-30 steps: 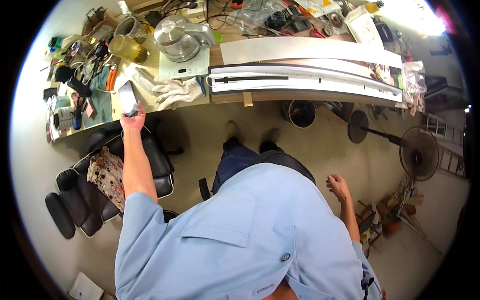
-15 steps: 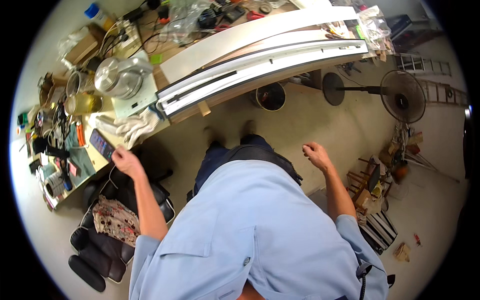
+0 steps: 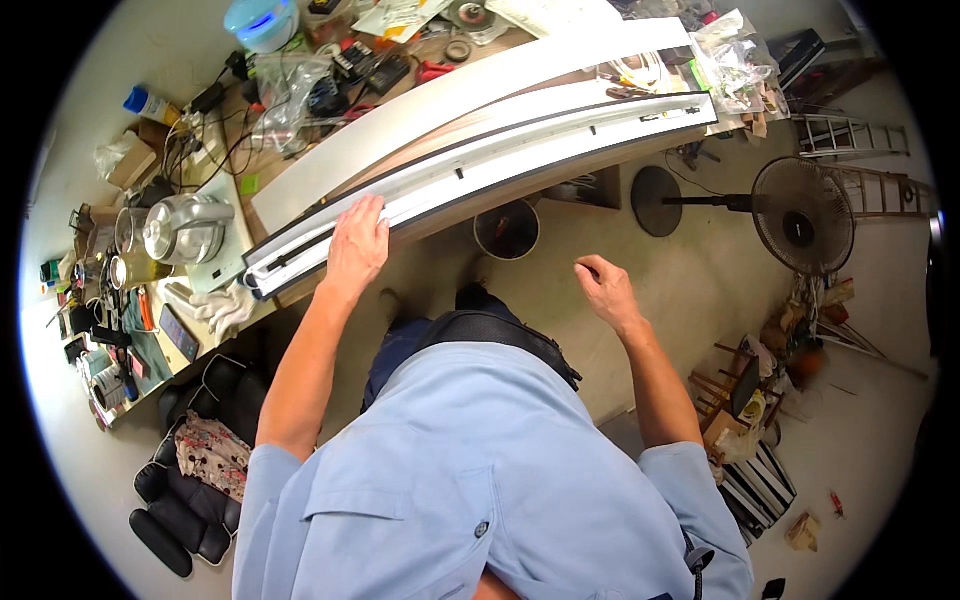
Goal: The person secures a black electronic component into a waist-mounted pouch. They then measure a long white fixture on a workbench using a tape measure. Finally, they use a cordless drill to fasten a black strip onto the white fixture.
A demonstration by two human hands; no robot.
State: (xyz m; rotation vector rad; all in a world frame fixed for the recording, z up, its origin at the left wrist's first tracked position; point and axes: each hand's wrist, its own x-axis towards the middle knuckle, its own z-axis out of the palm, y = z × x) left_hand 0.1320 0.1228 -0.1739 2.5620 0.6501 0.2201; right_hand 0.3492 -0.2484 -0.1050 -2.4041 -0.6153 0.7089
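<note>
A long white trough-shaped housing with a black rim (image 3: 520, 150) lies along the bench's near edge; it looks like a linear light fixture. Inside it are a black strip toward the left end, small black clips and thin wires. My left hand (image 3: 358, 243) is over the left part of its near rim, fingers stretched out and holding nothing. Whether the palm presses on the rim I cannot tell. Over the floor, my right hand (image 3: 608, 292) hangs apart from everything, its fingers curled with nothing seen in them. Behind the housing lies a long white panel (image 3: 440, 90).
On the bench's left are a glass kettle (image 3: 185, 230), white gloves (image 3: 222, 312) and a phone (image 3: 179, 333). Below the bench stands a bucket (image 3: 506, 230). A standing fan (image 3: 800, 215) is at right, a black chair (image 3: 190, 490) at lower left.
My left hand has moved from beside the phone, rightward and up to the housing, its fingers straightening. My right hand stays curled over the floor. The view has shifted.
</note>
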